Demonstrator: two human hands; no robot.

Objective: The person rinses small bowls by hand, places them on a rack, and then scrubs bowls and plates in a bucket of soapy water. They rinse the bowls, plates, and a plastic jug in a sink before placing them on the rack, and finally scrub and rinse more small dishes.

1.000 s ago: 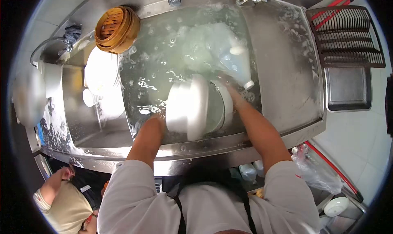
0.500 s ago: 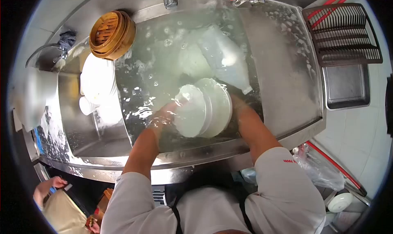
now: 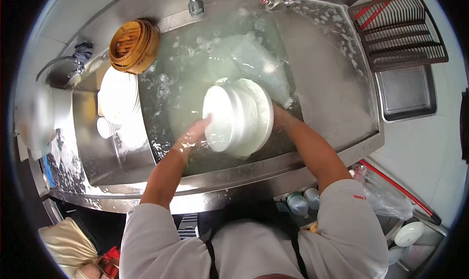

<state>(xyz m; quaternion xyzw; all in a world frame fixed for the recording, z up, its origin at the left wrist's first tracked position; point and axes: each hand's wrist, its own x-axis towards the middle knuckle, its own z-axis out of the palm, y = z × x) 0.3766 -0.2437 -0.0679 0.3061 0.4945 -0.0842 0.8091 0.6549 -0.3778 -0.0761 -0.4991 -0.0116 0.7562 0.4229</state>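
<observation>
In the water-filled steel sink (image 3: 337, 108), a stack of white plates (image 3: 239, 117) stands on edge, half out of the cloudy water, and both hands are on it. The left hand (image 3: 193, 136) presses against the stack's left face, fingers spread flat on the nearest plate rather than curled round it. The right hand (image 3: 277, 114) is on the far right side of the stack, mostly hidden behind the plates, so I cannot tell whether its fingers grip the rim or lie loose against it. Just behind the stack, toward the back wall of the sink, a clear plastic bottle (image 3: 261, 66) lies under the water. At the sink's left rear corner a round bamboo steamer (image 3: 133, 45) leans on the rim. Left of the sink, in the adjoining basin, stands another pile of white dishes (image 3: 119, 100). Right of the sink, past its bare sloping side, a dark slatted rack (image 3: 400, 32) rests above a steel tray (image 3: 405, 93). Below the sink's front edge, at the lower left, part of another person (image 3: 68, 247) in pale clothing shows.
</observation>
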